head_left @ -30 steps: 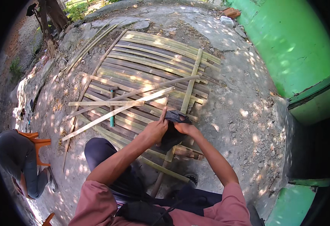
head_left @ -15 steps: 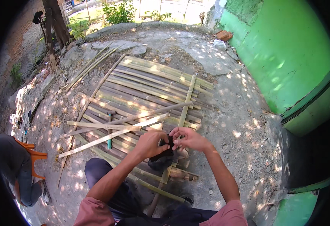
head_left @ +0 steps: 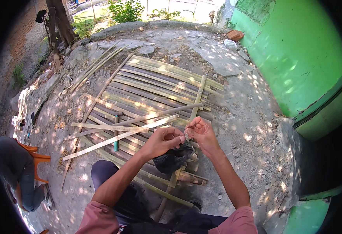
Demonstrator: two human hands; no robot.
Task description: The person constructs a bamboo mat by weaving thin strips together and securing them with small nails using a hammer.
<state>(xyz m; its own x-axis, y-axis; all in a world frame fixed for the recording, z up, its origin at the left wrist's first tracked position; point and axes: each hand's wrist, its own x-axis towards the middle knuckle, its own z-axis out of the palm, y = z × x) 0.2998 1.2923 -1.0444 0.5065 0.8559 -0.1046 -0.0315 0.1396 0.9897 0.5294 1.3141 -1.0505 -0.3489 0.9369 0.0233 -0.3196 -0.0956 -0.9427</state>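
Note:
My left hand (head_left: 164, 142) and my right hand (head_left: 203, 135) meet fingertip to fingertip above a black plastic bag (head_left: 170, 160). Both are closed in a pinch. Something small and pale shows between the fingertips, too small to name. The bag rests on the near right part of a slatted bamboo panel (head_left: 139, 86), beside a bamboo crosspiece (head_left: 198, 95). A hammer (head_left: 116, 145) with a teal grip lies on the slats left of my hands. Loose bamboo strips (head_left: 108, 145) cross over the panel near it.
More bamboo strips (head_left: 97, 67) lie on the ground beyond the panel's left side. At the left, a person (head_left: 15, 167) sits on an orange plastic chair (head_left: 41, 163). A green wall (head_left: 295, 50) rises on the right, with rubble (head_left: 253, 167) along the ground before it.
My hands have come up off the bag, and their fingertips now meet above it. More of the black bag shows below them. The view has shifted slightly.

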